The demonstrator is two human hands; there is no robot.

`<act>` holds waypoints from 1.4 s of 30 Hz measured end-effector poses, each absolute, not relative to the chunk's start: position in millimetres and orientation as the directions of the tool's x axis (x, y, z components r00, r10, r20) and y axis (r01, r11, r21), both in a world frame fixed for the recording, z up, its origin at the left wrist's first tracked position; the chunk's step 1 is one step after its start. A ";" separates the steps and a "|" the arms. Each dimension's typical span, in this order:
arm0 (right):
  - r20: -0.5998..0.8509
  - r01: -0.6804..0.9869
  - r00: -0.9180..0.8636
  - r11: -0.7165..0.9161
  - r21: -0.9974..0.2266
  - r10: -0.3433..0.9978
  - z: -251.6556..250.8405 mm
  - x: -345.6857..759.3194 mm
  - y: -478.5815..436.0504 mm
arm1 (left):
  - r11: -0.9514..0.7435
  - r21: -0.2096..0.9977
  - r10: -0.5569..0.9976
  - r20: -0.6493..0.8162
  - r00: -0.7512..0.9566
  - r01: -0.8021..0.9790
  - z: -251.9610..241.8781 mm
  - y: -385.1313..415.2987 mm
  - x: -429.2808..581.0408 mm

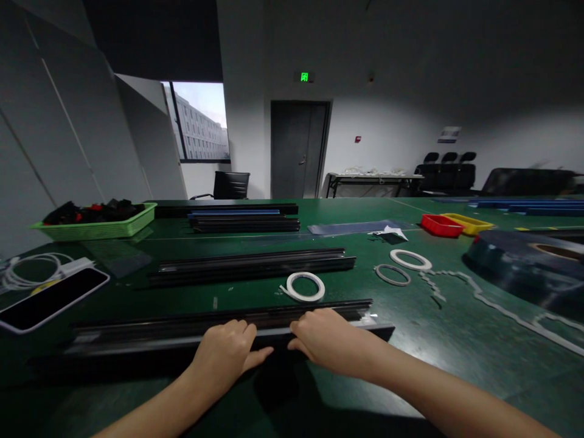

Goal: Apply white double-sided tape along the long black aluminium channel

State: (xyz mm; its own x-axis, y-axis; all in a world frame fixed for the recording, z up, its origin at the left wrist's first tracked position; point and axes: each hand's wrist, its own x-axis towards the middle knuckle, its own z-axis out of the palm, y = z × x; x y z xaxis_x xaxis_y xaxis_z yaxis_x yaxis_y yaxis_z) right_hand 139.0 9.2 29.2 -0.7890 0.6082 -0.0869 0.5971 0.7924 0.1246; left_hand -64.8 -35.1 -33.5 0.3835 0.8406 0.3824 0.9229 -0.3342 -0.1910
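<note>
A long bundle of black strips [150,331] lies across the green table [456,340] right in front of me. My left hand [228,353] rests on its near edge with fingers curled over the top and thumb underneath. My right hand [326,337] sits beside it, fingers bent over the same bundle. Both hands grip the strips near the middle. A white tape ring [305,286] lies just behind the bundle.
A second strip bundle [250,266] lies farther back, more [244,224] behind it. Green basket [98,228] far left, phone [50,299] and white cable [27,271] at left. Two rings [409,260], red [440,225] and yellow trays [469,223], large film roll [524,258] right.
</note>
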 end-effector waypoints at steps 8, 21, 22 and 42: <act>-0.320 0.755 -0.591 0.648 0.105 0.740 58.9 154.7 14.9 | -0.319 -0.177 0.849 0.384 0.364 0.931 -31.6 -35.7 -68.7; -0.078 0.594 -0.798 0.801 0.067 0.598 32.0 136.5 10.5 | -0.321 -0.193 0.850 0.374 0.372 0.927 -36.3 -32.6 -67.5; -0.061 0.588 -0.803 0.805 0.075 0.592 29.6 134.1 9.8 | -0.323 -0.192 0.850 0.373 0.373 0.927 -35.8 -32.7 -67.1; -0.345 0.798 -0.537 0.596 0.087 0.770 59.8 153.7 14.8 | -0.311 -0.181 0.866 0.352 0.357 0.933 -33.8 -33.7 -71.3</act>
State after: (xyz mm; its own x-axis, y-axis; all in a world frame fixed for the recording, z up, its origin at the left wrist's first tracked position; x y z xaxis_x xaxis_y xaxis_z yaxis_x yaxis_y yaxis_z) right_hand 153.7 14.8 59.8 -0.5370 0.7699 -0.3447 0.7984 0.5958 0.0870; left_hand -71.3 -33.7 -33.8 0.3567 0.8655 0.3515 0.9330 -0.3111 -0.1807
